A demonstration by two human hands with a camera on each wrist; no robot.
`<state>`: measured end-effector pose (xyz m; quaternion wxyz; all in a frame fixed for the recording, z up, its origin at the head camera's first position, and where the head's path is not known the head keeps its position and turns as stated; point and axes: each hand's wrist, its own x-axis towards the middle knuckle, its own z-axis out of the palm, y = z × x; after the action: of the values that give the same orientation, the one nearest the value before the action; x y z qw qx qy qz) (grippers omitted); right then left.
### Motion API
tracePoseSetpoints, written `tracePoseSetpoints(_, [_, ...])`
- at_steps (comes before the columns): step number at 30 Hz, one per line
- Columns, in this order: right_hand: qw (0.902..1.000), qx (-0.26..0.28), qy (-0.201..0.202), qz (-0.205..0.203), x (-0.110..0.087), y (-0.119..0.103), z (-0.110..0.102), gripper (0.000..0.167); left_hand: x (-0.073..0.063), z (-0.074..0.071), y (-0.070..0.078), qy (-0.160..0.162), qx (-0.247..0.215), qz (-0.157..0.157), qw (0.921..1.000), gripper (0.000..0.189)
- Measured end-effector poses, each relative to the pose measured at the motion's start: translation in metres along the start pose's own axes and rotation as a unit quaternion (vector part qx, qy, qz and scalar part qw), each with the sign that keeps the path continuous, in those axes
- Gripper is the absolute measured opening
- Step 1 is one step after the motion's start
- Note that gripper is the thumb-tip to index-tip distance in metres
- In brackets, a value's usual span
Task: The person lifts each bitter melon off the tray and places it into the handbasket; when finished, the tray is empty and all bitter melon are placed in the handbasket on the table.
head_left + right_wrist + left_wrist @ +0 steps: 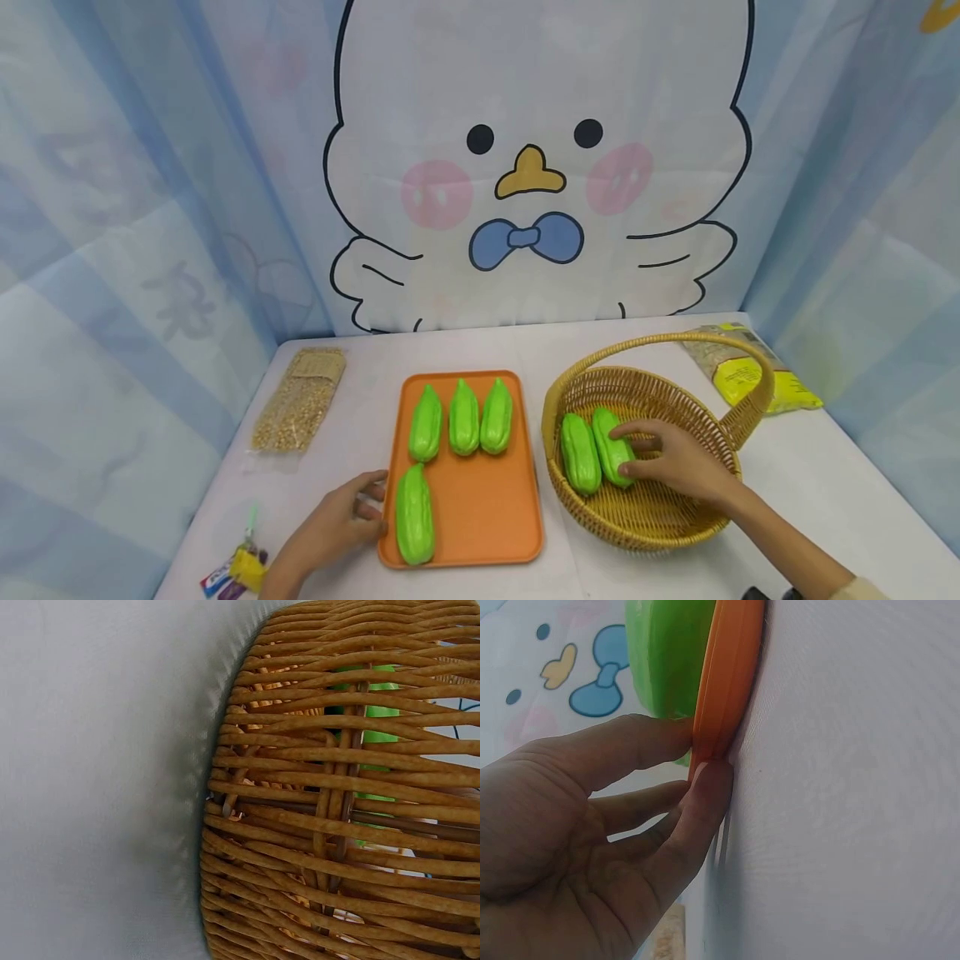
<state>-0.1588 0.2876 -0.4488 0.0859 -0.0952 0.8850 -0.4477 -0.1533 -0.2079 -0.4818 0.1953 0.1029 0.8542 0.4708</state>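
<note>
My left hand (335, 522) pinches the left rim of an orange tray (487, 521), and the left wrist view shows the fingertips right at that rim. Several shiny green gourds lie on the tray: three along its far part, and one, a ridged gourd (415, 517), at the near left corner. My right hand (675, 458) reaches into a woven basket (637, 537). Its thumb and fingers hold a green gourd (609, 442) there. A second gourd (581, 454) lies close on its left. In the right wrist view the basket's weave (337, 787) hides the hand.
The basket's tall handle (675, 339) arches over its far side. A yellow-labelled bag (757, 371) lies behind the basket. At the far left lies a clear bag of kernels (300, 404), with small colourful packets (243, 571) nearer. A cartoon-printed curtain (525, 283) hangs behind the table.
</note>
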Motion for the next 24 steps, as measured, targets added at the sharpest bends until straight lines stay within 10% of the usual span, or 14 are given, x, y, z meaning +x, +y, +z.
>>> tracePoseSetpoints(24, [0.9989, 0.039, -0.009, 0.024, -0.0032, -0.0013, 0.0007, 0.050, -0.0008, 0.0000, 0.0003, 0.000, 0.006, 0.007, 1.0000, 0.071])
